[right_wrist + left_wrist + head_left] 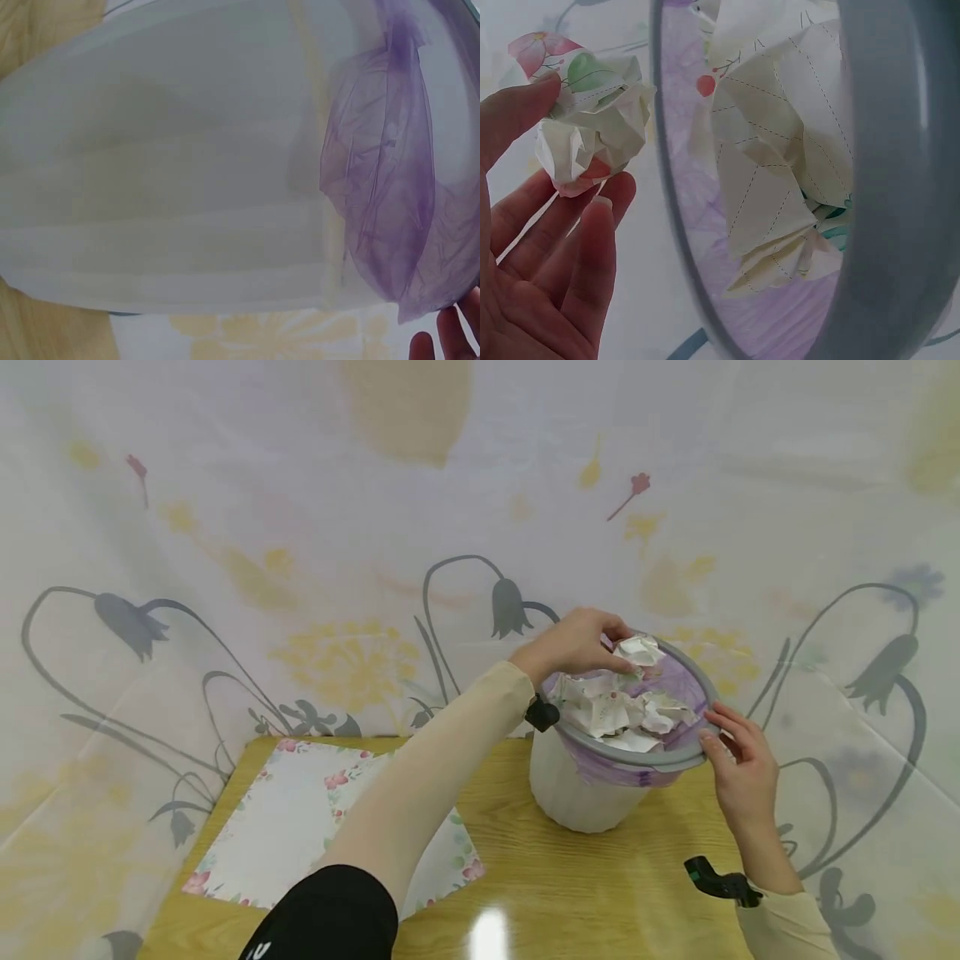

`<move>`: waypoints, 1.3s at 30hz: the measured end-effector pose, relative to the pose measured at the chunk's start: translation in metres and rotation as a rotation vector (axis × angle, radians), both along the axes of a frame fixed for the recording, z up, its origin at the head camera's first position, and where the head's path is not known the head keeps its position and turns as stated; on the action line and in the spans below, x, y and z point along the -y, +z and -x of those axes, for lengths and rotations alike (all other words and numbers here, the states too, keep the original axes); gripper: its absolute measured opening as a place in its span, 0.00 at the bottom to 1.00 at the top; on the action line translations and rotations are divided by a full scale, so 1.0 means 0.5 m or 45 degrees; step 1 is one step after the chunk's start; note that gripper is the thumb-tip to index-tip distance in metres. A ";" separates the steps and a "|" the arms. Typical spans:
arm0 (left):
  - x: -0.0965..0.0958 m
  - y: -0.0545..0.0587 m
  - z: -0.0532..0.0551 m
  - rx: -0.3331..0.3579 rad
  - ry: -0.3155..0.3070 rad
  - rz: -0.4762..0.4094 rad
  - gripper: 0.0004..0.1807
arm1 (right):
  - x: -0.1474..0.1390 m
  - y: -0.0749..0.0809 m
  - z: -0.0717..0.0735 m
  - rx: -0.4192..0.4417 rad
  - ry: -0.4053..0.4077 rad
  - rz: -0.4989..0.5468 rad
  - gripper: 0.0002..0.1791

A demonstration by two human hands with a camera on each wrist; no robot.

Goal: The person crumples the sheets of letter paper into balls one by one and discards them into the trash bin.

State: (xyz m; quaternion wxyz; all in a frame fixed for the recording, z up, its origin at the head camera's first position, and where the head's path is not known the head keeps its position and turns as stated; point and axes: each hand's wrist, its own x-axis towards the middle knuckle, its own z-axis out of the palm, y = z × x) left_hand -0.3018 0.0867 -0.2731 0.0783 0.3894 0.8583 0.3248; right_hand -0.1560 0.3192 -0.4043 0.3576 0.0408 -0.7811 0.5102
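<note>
Your left hand [577, 647] pinches a crumpled paper ball [592, 135] between thumb and fingers, just above the mouth of the white bin [570, 793], near its far edge. Your right hand [746, 768] grips the gray rim [693, 668] at the bin's right side. More crumpled papers [596, 703] lie inside the purple liner [684, 689]. Flower-bordered sheets [288, 814] lie flat, left on the counter [547, 893].

Soft, even light falls around the bin [573, 789] here; a white glare [488, 933] burns on the worktop [555, 881] before it, and both wrist views look dimmer, greyer.
</note>
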 end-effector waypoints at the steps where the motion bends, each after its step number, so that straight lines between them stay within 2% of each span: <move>1: -0.005 -0.001 0.004 0.011 0.012 0.001 0.26 | -0.001 0.001 -0.002 0.003 -0.005 0.004 0.15; 6: -0.025 0.002 0.021 0.054 0.063 -0.016 0.25 | 0.000 0.007 -0.006 -0.001 0.002 0.050 0.14; 11: -0.027 0.010 0.032 0.065 0.105 -0.041 0.24 | 0.002 0.000 -0.001 -0.012 0.016 0.072 0.14; 14: -0.024 0.008 0.036 0.079 0.166 -0.061 0.24 | 0.002 -0.003 -0.001 -0.005 0.017 0.069 0.15; 19: -0.019 -0.002 0.046 0.100 0.220 -0.104 0.26 | 0.003 -0.004 -0.001 0.001 0.005 0.066 0.15; 26: -0.008 -0.013 0.053 0.121 0.211 -0.150 0.32 | 0.004 -0.002 -0.001 0.010 -0.014 0.047 0.15; 30: -0.003 -0.012 0.052 0.148 0.234 -0.131 0.36 | 0.006 -0.004 0.000 0.000 -0.013 0.048 0.15; 33: 0.000 -0.009 0.050 0.137 0.229 -0.135 0.36 | 0.008 -0.004 0.001 -0.003 0.005 0.064 0.15; 39: 0.005 0.000 0.050 0.086 0.124 -0.153 0.31 | 0.011 -0.004 0.002 -0.013 0.003 0.074 0.14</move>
